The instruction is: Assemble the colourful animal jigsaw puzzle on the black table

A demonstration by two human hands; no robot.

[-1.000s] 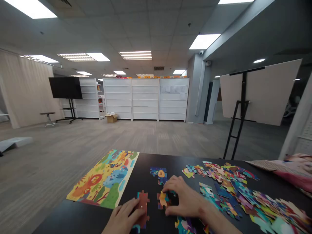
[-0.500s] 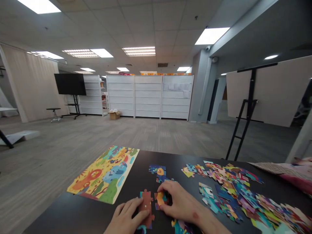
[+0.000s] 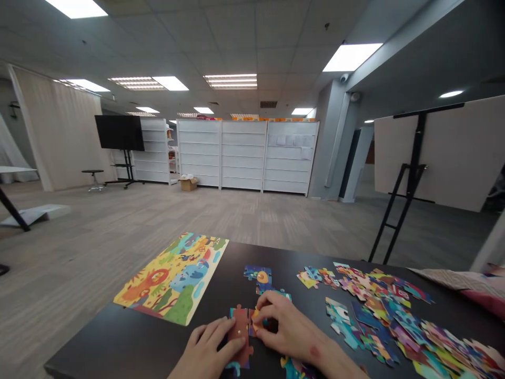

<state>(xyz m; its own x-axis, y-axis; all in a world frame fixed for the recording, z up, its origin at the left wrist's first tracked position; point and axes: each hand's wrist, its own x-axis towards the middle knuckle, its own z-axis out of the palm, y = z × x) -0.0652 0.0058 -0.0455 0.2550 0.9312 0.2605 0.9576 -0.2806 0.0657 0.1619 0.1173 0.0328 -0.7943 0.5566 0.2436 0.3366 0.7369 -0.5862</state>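
On the black table [image 3: 130,345] my left hand [image 3: 207,352] presses its fingers on a brown-red jigsaw piece [image 3: 239,329]. My right hand [image 3: 286,329] pinches an orange-and-blue piece [image 3: 255,316] that now touches the brown one's right edge. Just beyond my right fingers lies a small joined cluster of blue pieces with an orange spot [image 3: 259,277].
A colourful picture sheet with a lion [image 3: 173,276] lies at the table's left. A wide heap of several loose pieces [image 3: 382,310] covers the right half, with folded fabric [image 3: 469,281] at the far right. A black easel [image 3: 402,181] stands behind the table.
My right hand slid the orange piece leftward until it met the brown piece under my left hand. The camera tilted slightly.
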